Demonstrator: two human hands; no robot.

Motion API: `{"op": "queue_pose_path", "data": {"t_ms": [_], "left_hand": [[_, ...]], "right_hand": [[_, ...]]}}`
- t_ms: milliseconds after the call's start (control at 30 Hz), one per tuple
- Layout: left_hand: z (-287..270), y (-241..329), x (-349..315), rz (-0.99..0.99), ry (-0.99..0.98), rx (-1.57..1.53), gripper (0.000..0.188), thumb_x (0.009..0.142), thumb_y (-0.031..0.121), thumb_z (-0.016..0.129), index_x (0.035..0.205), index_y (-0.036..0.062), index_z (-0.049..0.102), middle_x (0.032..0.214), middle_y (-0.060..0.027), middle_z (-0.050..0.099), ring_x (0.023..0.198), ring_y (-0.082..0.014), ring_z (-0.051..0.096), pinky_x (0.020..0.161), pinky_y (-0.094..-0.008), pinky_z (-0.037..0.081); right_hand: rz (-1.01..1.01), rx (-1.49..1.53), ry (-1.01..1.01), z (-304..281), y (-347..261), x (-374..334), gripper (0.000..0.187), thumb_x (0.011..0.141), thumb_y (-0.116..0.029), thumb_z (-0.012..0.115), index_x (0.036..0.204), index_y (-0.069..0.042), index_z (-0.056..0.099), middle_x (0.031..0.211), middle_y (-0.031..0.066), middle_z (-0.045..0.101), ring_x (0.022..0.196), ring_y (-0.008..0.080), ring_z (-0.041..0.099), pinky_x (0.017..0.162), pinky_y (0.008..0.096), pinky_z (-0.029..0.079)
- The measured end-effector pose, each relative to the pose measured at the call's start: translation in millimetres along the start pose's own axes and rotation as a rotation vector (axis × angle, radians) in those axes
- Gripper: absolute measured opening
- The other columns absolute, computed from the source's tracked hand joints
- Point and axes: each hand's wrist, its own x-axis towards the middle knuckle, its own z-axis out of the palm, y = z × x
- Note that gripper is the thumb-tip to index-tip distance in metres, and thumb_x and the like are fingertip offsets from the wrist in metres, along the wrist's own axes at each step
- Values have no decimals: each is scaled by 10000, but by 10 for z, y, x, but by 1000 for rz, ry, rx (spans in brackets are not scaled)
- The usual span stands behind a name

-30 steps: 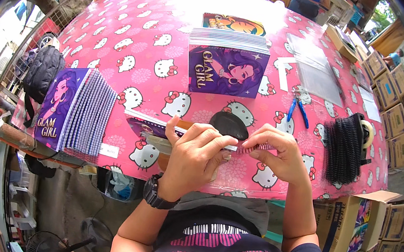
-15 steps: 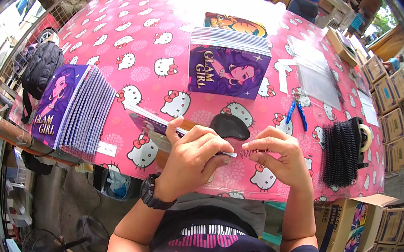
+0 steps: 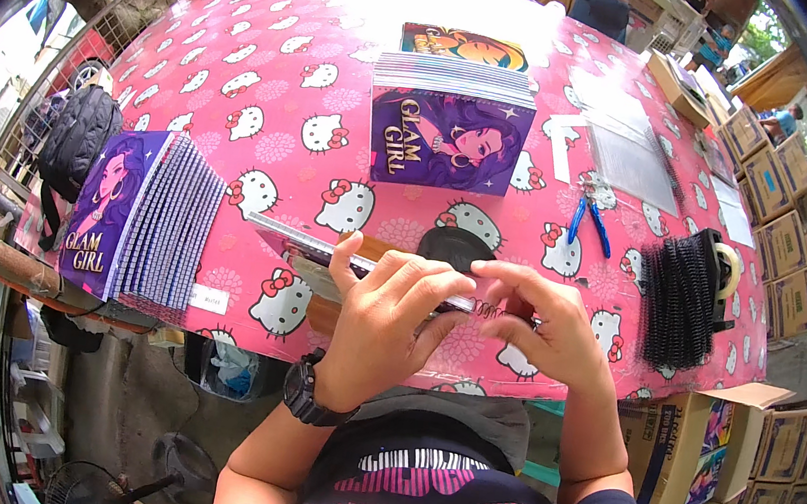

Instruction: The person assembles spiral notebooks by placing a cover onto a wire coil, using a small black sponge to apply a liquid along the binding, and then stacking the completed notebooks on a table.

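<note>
My left hand (image 3: pixel 384 315), with a black watch on the wrist, grips a thin notebook (image 3: pixel 304 240) that is tilted with its edge toward me. Much of the notebook is hidden behind that hand. A dark spiral binding coil (image 3: pixel 489 310) sticks out from the notebook's right end. The fingers and thumb of my right hand (image 3: pixel 555 329) are curled round the coil's free end. Just beyond my hands lies a black, rounded, shallow piece (image 3: pixel 455 246) on the pink patterned table cover (image 3: pixel 275 151). A brown block (image 3: pixel 376 247) shows partly behind the notebook.
Stacked purple notebooks stand at the left (image 3: pixel 111 216) and far middle (image 3: pixel 447 142). Blue pens (image 3: pixel 593 227) and clear plastic sheets (image 3: pixel 636 160) lie to the right. Many black coils (image 3: pixel 678 301) sit beside a tape dispenser (image 3: pixel 726 272). An open carton (image 3: pixel 676 457) is by my right arm.
My right hand's fingers have spread a little and shifted left, closer to the notebook's end. More of the coil shows between them. My left hand keeps its hold on the notebook.
</note>
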Motion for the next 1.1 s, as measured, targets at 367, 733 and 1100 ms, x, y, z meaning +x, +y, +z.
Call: {"op": "queue_pose_path", "data": {"t_ms": [367, 733, 1100], "left_hand": [[67, -187, -83, 113, 96, -23, 151, 790, 141, 693, 933, 176, 658, 989, 35, 669, 1037, -163, 612, 1124, -555, 68], [-8, -8, -8, 86, -87, 77, 169, 792, 294, 702, 901, 180, 641, 871, 51, 567, 923, -152, 559, 945, -505, 244], [-41, -16, 59, 92, -90, 52, 76, 805, 246, 679, 781, 176, 661, 805, 51, 619, 897, -150, 594, 947, -458, 241]], "right_hand": [[-350, -234, 121, 48, 227, 16, 225, 787, 0, 682, 1004, -55, 656, 824, 85, 621, 717, 226, 620, 633, 312, 500], [29, -202, 146, -149, 1244, 538, 432, 846, -157, 666, 1248, -44, 557, 1048, 148, 670, 915, 253, 660, 812, 342, 521], [401, -594, -5, 113, 904, 429, 423, 720, -250, 751, 1049, -67, 559, 911, 176, 663, 885, 330, 651, 799, 424, 508]]}}
